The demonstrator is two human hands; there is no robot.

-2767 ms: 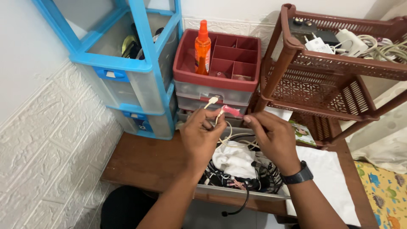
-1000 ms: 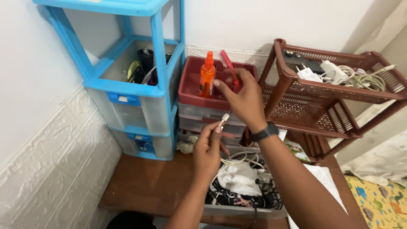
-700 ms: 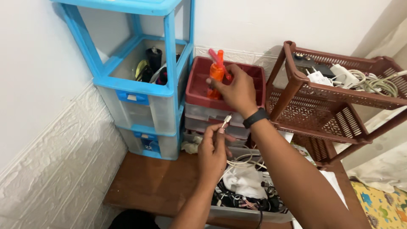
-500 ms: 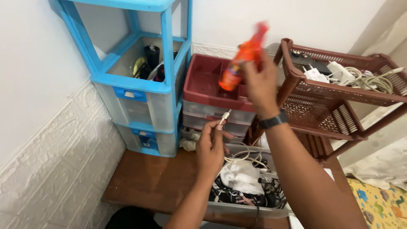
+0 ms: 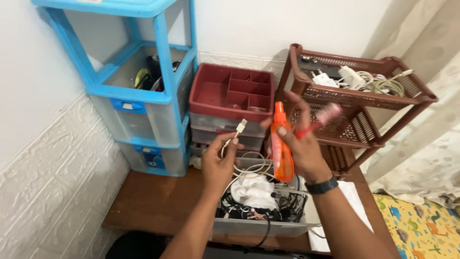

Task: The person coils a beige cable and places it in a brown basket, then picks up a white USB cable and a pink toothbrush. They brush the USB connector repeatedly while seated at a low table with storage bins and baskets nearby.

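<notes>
Two grips: right hand (image 5: 299, 148) clasps orange bottle (image 5: 281, 146); left hand (image 5: 218, 160) pinches cable (image 5: 238, 128).

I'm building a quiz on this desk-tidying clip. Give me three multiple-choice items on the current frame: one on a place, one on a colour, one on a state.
1. Where is the spray bottle?
A. In the red tray
B. In the right hand
C. On the brown rack

2. What colour is the tall drawer frame?
A. Blue
B. Green
C. Black

3. How is the left hand's grip?
A. Open and empty
B. Flat on the desk
C. Shut on a cable

Answers:
1 B: the right hand grasps the spray bottle.
2 A: the drawer frame is blue.
3 C: the left hand pinches the white cable, plug end up.
</notes>
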